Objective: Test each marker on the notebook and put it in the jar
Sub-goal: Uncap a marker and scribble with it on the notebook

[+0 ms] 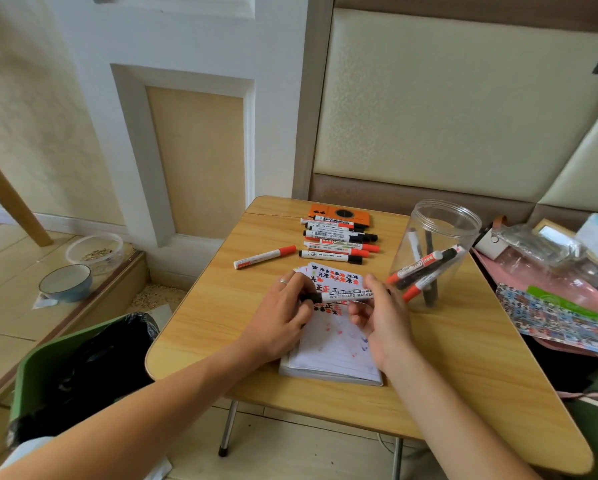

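Small wooden folding table (pixel 221 306) by cream panelled wall; green bin (pixel 41 368) at left. White whiteboard marker (pixel 346 294), black cap, level above scribbled notebook (pixel 332 351). Left hand (pixel 283 317) pinches cap end; right hand (pixel 380 313) grips barrel. Clear jar (pixel 436 220) at right holds markers.

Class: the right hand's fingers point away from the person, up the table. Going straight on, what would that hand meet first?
Probably the row of markers beyond the notebook; the right hand would pass left of the jar, though depth is uncertain.
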`<control>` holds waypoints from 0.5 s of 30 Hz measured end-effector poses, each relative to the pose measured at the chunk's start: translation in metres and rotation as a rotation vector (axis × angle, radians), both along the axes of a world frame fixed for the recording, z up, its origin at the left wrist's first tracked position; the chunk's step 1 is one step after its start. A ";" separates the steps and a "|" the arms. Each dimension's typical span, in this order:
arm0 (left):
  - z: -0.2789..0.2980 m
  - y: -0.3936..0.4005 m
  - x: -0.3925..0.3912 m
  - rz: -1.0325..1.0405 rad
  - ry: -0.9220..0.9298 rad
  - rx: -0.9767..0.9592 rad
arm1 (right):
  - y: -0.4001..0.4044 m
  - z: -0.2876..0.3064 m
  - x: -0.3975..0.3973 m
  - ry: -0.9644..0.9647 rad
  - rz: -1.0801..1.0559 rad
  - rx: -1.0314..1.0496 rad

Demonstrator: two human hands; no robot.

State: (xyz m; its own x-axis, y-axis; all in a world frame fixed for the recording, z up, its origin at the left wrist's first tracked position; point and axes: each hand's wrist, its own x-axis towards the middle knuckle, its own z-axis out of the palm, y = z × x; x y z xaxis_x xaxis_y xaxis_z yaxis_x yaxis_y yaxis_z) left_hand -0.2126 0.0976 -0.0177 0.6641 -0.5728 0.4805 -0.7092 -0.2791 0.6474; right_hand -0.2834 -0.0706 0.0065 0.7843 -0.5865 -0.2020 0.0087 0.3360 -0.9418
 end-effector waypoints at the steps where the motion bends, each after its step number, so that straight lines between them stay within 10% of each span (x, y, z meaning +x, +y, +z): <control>1: 0.000 0.001 -0.001 -0.003 -0.007 -0.008 | 0.001 -0.002 0.000 0.000 -0.012 -0.039; 9: -0.001 -0.003 -0.003 -0.152 -0.140 0.035 | 0.020 -0.012 -0.001 0.106 0.259 -0.606; 15: 0.003 -0.002 -0.004 -0.116 -0.073 -0.043 | 0.019 -0.001 0.000 0.116 0.256 -0.394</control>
